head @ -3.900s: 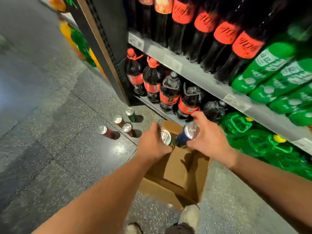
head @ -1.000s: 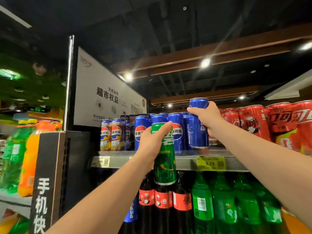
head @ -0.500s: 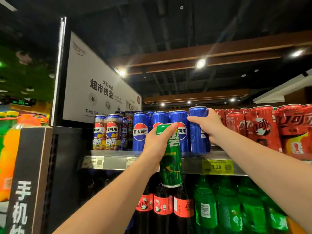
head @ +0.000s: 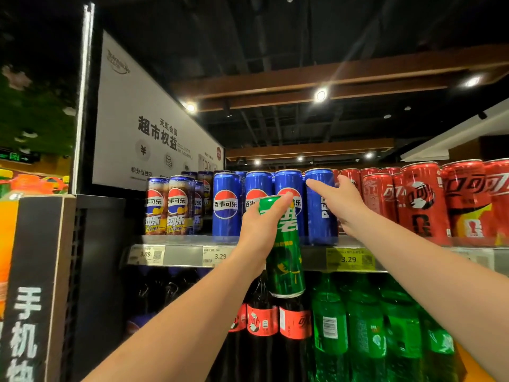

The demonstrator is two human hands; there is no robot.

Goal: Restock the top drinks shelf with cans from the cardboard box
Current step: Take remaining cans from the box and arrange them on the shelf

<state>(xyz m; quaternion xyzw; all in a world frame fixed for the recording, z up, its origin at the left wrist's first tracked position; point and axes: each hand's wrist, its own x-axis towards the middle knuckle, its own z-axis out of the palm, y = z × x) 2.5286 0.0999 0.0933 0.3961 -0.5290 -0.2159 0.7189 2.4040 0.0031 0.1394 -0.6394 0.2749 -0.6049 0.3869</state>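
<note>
My left hand [head: 263, 228] grips a tall green can [head: 285, 260] upright, held in front of the top shelf's front edge [head: 181, 255]. A blue can [head: 321, 208] stands on that shelf at the right end of a row of blue cans [head: 227, 206]. My right hand [head: 343, 204] is at this blue can with fingers extended, the index fingertip touching its upper left side; the hand no longer wraps it. The cardboard box is out of view.
Brown-labelled cans [head: 177, 205] stand left of the blue row, red cans [head: 425, 202] to its right. Dark and green bottles [head: 366, 334] fill the shelf below. A white sign panel [head: 143, 128] rises at the shelf's left end; orange bottles [head: 8, 216] lie far left.
My right hand has set the blue can down on the top shelf and opened its fingers off it. My left hand still holds the green can at about the same height.
</note>
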